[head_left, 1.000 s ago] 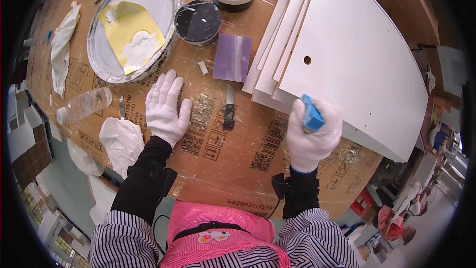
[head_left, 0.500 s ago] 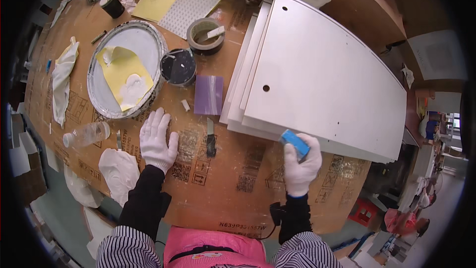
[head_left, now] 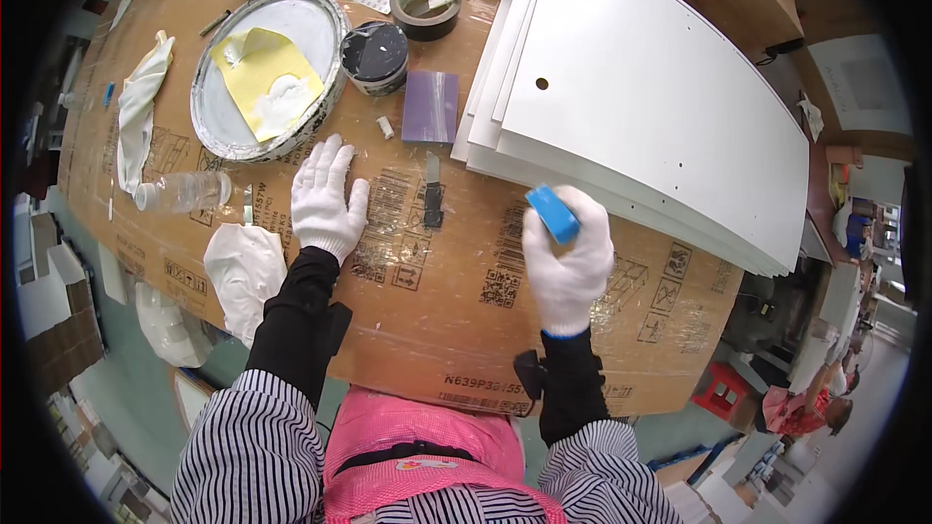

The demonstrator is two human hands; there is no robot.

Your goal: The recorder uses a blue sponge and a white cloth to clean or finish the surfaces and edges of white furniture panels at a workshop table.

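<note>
My left hand (head_left: 328, 202), in a white glove, lies flat on the cardboard-covered table (head_left: 388, 349) with its fingers spread. My right hand (head_left: 573, 257), gloved the same way, grips a small blue block (head_left: 553, 213) between thumb and fingers. The block is in front of the near edge of a stack of white panels (head_left: 650, 87); whether they touch I cannot tell. The top panel has a curved far edge and small holes. Between my hands lies a scraper blade (head_left: 433, 192) with a dark wrapped handle, below a purple sheet (head_left: 430, 107).
Beyond my left hand a round bucket lid (head_left: 209, 112) bears a yellow sheet (head_left: 267, 78) with white paste. A black jar (head_left: 375, 56) and a tape roll (head_left: 403, 12) stand beside it. A clear bottle (head_left: 184, 192) and a crumpled white cloth (head_left: 243, 267) lie at the left.
The whole view has shifted, so the table's things sit higher in the picture. My right hand, with the blue block, has moved left and slightly back from the panels. My left hand stays flat.
</note>
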